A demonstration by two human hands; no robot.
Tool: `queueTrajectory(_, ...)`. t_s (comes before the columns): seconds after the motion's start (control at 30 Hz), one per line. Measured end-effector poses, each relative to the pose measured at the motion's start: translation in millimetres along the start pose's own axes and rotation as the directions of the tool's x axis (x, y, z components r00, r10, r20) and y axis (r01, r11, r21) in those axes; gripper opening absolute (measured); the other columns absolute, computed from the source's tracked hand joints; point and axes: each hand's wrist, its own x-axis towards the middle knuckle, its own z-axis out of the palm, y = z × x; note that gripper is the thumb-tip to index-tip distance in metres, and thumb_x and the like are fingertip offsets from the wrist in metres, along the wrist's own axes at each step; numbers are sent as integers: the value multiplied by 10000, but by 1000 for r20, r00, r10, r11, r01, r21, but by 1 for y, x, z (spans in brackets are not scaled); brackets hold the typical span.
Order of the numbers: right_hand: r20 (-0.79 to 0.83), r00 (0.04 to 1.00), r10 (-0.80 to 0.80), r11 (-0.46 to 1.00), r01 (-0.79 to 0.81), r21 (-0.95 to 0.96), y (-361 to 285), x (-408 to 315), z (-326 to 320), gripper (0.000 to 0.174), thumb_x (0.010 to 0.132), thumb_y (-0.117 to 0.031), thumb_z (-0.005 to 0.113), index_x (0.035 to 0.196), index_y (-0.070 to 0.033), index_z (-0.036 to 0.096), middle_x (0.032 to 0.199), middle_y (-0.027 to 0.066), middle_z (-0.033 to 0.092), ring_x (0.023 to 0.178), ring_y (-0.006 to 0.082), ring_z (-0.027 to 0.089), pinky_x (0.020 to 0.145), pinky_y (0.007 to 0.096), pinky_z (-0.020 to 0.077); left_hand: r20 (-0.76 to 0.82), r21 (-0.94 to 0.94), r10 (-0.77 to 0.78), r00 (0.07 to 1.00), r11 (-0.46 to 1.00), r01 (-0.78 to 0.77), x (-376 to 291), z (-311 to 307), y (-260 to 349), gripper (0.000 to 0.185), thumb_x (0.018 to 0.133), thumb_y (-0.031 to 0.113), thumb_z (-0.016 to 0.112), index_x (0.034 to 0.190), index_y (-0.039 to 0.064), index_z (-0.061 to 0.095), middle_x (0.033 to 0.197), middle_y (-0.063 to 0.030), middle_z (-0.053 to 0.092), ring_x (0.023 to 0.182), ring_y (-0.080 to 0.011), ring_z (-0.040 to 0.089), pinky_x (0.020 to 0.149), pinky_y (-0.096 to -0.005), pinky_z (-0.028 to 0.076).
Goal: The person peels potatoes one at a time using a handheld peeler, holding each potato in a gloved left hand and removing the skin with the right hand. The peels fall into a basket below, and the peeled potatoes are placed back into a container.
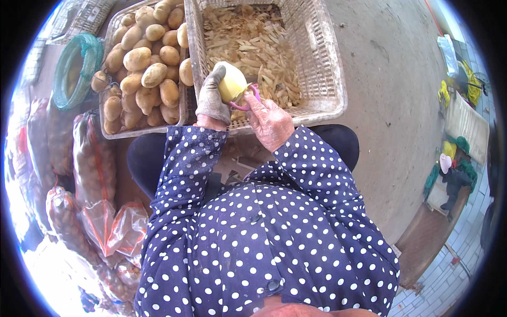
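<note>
My left hand (212,97), in a grubby fabric glove, is closed around a potato (231,80) whose visible surface is mostly pale and peeled. In my bare right hand (270,121) is a pink-handled peeler (255,95), held against the potato's lower right end; its blade is largely hidden. Both hands are over the near side of a plastic crate (323,59) with slotted walls. Potato peelings (253,47) cover much of its bottom. Directly to the left stands another crate (138,133), heaped with unpeeled potatoes (137,59).
Beyond the potato crate's left side lies a coil of green netting (59,93). Filled mesh sacks (94,158) and clear plastic bags (115,230) line the left. Concrete floor (376,119) extends rightward to a brown board (431,237) and cloths (455,186).
</note>
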Motion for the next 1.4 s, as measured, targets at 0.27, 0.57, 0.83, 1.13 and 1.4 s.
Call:
queueTrajectory(0.27,61,998,13,999,-15,34,7,-14,-8,447,885,-40,683,1327,-76,622,827,127,652,705,295,662,626,376,554,33,-59,-77,996,995,79,3,-2,6,487,868,358,755,1256,112,594,1141,-92,671,1038,-286,660,866,-469,575)
queueTrajectory(0.57,620,623,478,-100,-662,743,39,14,-15,313,985,-155,602,1268,-21,591,955,30,703,596,37,494,491,166,386,325,-64,19,946,998,2,-14,1,16,626,893,407,665,1372,35,513,1283,-162,622,1150,-324,634,997,-447,527)
queueTrajectory(0.83,632,560,536,-404,-487,774,22,36,11,249,972,-180,531,1135,-40,655,839,7,650,577,64,525,488,220,429,609,464,226,760,676,-573,-51,15,1,864,744,224,883,1448,-1,435,1359,-127,563,1244,-208,552,1069,-356,451)
queueTrajectory(1.13,95,922,374,548,-303,779,48,39,-4,400,920,-61,591,1318,-20,615,1026,76,722,928,110,690,756,244,568,582,603,-14,813,678,-420,-61,5,17,865,674,194,907,1417,41,489,1328,-90,586,1217,-190,556,1059,-338,449)
queueTrajectory(1.4,25,979,-200,942,186,281,55,62,-57,304,765,-40,728,1056,-37,640,890,126,686,803,301,702,712,355,577,652,741,39,757,181,-647,-57,-4,55,791,638,121,867,1351,29,536,1263,-91,610,1187,-193,566,1049,-337,448)
